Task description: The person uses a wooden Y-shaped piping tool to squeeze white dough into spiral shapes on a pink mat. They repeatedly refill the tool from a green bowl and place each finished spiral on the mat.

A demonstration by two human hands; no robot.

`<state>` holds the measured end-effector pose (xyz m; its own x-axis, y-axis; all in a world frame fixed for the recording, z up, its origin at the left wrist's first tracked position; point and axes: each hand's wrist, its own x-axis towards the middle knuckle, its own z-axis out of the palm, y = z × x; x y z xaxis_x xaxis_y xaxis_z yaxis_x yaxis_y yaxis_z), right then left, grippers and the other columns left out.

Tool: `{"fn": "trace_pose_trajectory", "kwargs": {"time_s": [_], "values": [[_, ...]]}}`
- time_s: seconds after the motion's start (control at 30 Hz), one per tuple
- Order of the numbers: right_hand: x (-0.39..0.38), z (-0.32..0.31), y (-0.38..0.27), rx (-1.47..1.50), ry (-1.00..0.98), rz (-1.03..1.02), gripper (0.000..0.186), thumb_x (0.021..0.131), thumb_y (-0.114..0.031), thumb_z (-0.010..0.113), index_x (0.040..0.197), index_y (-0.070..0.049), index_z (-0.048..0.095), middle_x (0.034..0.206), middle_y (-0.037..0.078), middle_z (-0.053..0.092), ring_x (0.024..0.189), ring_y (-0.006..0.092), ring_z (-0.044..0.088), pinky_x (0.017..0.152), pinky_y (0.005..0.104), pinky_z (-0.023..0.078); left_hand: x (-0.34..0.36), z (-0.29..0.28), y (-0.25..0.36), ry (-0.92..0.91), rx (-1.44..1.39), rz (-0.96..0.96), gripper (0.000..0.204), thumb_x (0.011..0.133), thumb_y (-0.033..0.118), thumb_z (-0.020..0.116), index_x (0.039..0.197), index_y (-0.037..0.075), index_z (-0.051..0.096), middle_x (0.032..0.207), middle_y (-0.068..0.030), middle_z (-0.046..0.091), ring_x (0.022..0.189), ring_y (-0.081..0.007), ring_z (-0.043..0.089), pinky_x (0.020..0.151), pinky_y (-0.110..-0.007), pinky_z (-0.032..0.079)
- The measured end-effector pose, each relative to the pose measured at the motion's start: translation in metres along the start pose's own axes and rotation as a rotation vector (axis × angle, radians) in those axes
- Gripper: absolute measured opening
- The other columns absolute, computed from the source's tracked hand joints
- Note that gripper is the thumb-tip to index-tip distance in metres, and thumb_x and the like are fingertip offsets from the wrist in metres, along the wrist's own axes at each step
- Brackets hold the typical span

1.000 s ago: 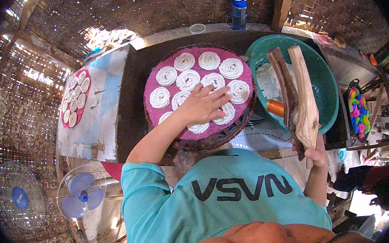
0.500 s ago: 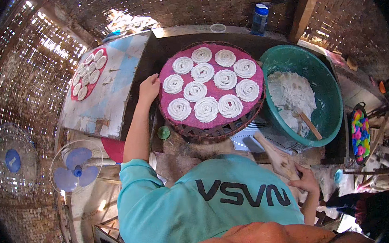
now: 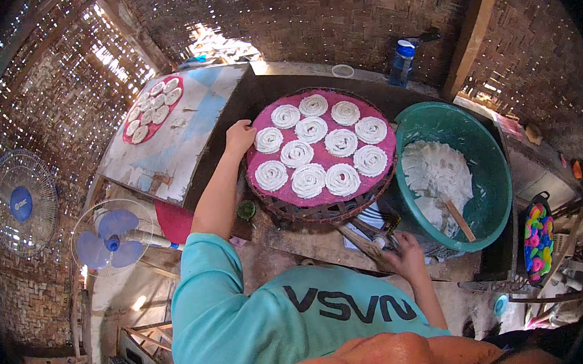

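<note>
A round pink sheet [image 3: 282, 191] bearing several white piped swirls [image 3: 307, 180] covers the top of a dark woven basket [image 3: 322, 212]. My left hand [image 3: 239, 138] is closed on the far left edge of this round, its fingertips partly hidden. In front of the basket, my right hand [image 3: 407, 256] is wrapped round the wide end of a pale, tapering piping bag [image 3: 370, 246]. The bag's narrow end points left toward the basket. Just right stands a large green basin [image 3: 489, 137] holding white batter [image 3: 436, 173] and a wooden spatula [image 3: 460, 221].
Another pink round [image 3: 153, 111] with swirls lies on a worn box top [image 3: 196, 121]. Two fans [image 3: 112, 243] stand left. A small green bowl [image 3: 246, 210] sits by the basket, a blue-capped bottle [image 3: 402, 63] behind, and a tray of colourful pieces [image 3: 538, 240] at right.
My right hand has moved left with the piping bag, bringing it closer to the basket's front. My left hand stays at the round's edge. The whole view has shifted slightly.
</note>
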<state>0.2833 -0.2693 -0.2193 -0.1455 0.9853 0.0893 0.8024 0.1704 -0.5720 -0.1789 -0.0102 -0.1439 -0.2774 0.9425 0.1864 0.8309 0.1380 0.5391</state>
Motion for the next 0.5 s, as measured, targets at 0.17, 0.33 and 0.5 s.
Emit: {"fn": "trace_pose_trajectory", "kwargs": {"time_s": [0.17,0.33,0.5], "values": [[0.090,-0.055,-0.042,0.134,0.284,-0.090,0.029,0.079,-0.025,0.065,0.100,-0.005,0.066,0.077,0.012,0.063,0.072,0.0285,0.061,0.066,0.0374,0.049,0.000,0.003,0.007,-0.045,-0.063,-0.027,0.045,0.071,0.024,0.065,0.111,0.004,0.062,0.096,-0.0154,0.066,0.093,-0.0283,0.063,0.087,-0.036,0.047],[0.186,-0.043,-0.037,-0.146,0.381,0.152,0.034,0.083,-0.030,0.059,0.106,-0.007,0.064,0.088,0.016,0.064,0.087,0.0330,0.061,0.076,0.0421,0.048,0.027,0.028,-0.019,0.101,0.177,0.109,0.039,0.072,0.025,0.067,0.105,0.004,0.065,0.097,-0.0181,0.064,0.096,-0.0325,0.060,0.088,-0.039,0.047],[0.246,-0.025,-0.013,-0.362,0.302,0.271,0.037,0.083,-0.036,0.055,0.104,-0.007,0.066,0.094,0.021,0.062,0.095,0.0377,0.060,0.081,0.0445,0.048,0.028,0.021,-0.006,0.037,0.123,0.224,0.019,0.075,0.019,0.065,0.084,0.003,0.069,0.091,-0.0193,0.063,0.091,-0.0324,0.061,0.083,-0.040,0.048]]}}
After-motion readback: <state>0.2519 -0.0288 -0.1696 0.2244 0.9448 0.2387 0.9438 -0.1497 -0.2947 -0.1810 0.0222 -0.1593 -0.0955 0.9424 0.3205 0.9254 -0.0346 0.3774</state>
